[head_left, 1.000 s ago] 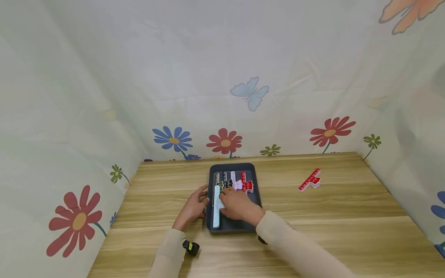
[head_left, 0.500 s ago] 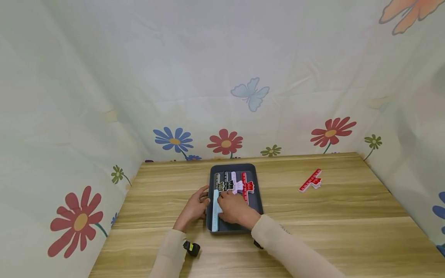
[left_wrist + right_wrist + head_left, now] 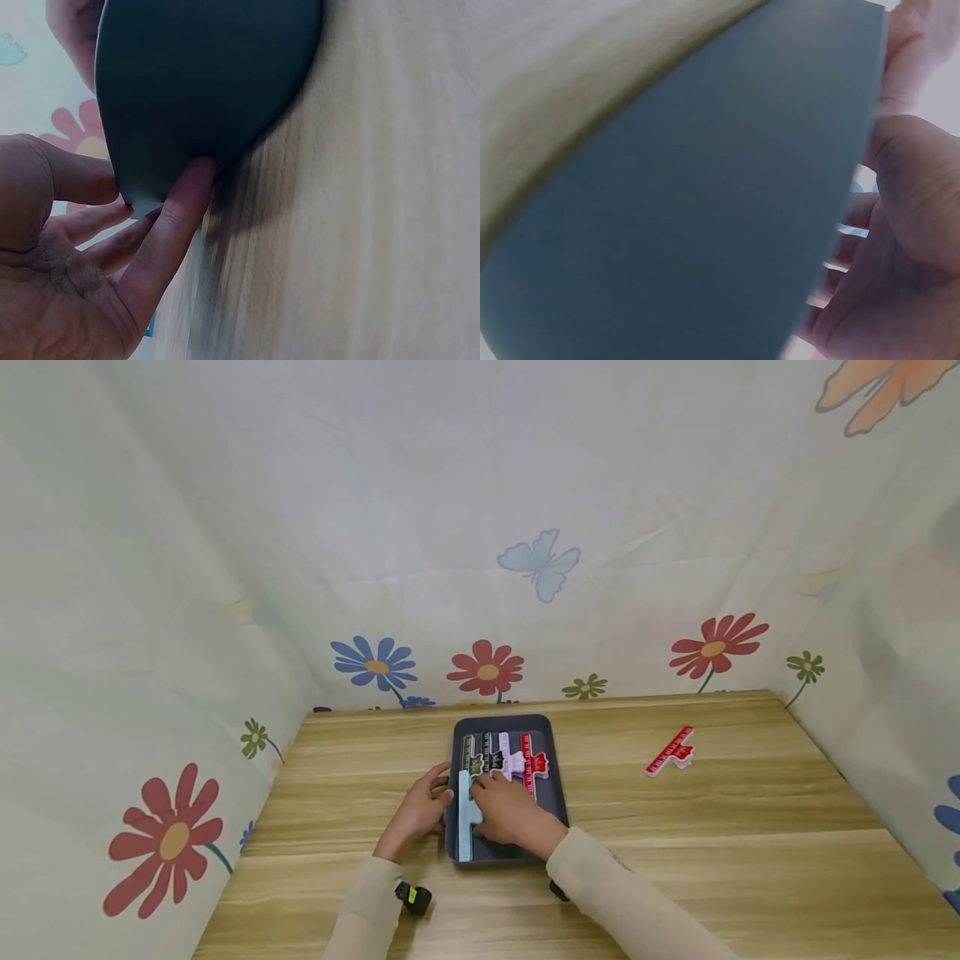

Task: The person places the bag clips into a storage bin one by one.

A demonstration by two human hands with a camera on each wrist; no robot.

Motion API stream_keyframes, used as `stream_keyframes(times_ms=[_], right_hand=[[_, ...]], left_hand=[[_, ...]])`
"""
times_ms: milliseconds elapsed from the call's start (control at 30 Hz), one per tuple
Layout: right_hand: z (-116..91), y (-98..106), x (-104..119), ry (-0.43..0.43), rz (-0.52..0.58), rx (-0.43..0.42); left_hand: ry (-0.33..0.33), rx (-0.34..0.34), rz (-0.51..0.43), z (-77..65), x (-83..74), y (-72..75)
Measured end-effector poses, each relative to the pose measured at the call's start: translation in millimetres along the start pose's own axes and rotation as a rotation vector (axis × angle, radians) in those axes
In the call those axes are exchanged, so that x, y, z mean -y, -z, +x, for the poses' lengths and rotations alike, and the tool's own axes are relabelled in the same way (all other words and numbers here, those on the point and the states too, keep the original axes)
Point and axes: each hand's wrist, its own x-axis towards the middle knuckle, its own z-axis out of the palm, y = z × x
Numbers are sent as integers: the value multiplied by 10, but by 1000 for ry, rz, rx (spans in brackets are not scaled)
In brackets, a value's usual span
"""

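In the head view, a dark grey tray (image 3: 551, 831) lies on the wooden table. The right hand (image 3: 510, 810) reaches into it and pinches the side tab of a light blue ruler-edged clip (image 3: 465, 827), which lies along the tray's left wall. Behind it is a row of similar clips: an olive-black clip (image 3: 468, 752), a black clip (image 3: 486, 745), a lilac clip (image 3: 506, 745) and a red clip (image 3: 527, 752). The left hand (image 3: 422, 802) touches the tray's left side, thumb at the rim and extended fingers against the outer wall in the left wrist view.
Another red clip (image 3: 670, 752) lies slanted on the table (image 3: 675, 827), right of the tray. A floral cloth (image 3: 420, 568) stands as a wall behind the table and at both sides. Wrist-camera gear (image 3: 414, 896) hangs by the left sleeve.
The right hand has brought the light blue clip toward the near left of the tray, uncovering more of the row behind. The left hand has stayed at the tray's side.
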Motion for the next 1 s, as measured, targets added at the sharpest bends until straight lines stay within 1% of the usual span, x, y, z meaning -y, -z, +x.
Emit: stream_keyframes(times_ms=[167,233,367,467,533,667,733,1000], right_hand=[[-67,85,-49,9,51,-20],[-97,121,-78,10,73,-50],[-167,188,-138,9,86,-115],[-233,233,-192,5,97,-141],[-280,269,-235,-7,110,-150],[-368,336,-346,-38,125,-168],[-409,363,-412,-51,130,-190],[-563,385,-741,-60,115,-308]], left_hand=[[11,-14,3,-5,-5,-16],[0,-16,7,-8,-4,-22],[1,-19,12,-9,-4,-25],[2,-20,17,-3,0,-18],[-8,-15,21,-2,3,-15],[-13,-15,23,-5,7,-15],[-12,-17,24,-5,8,-20],[1,-26,30,-4,-6,-30]])
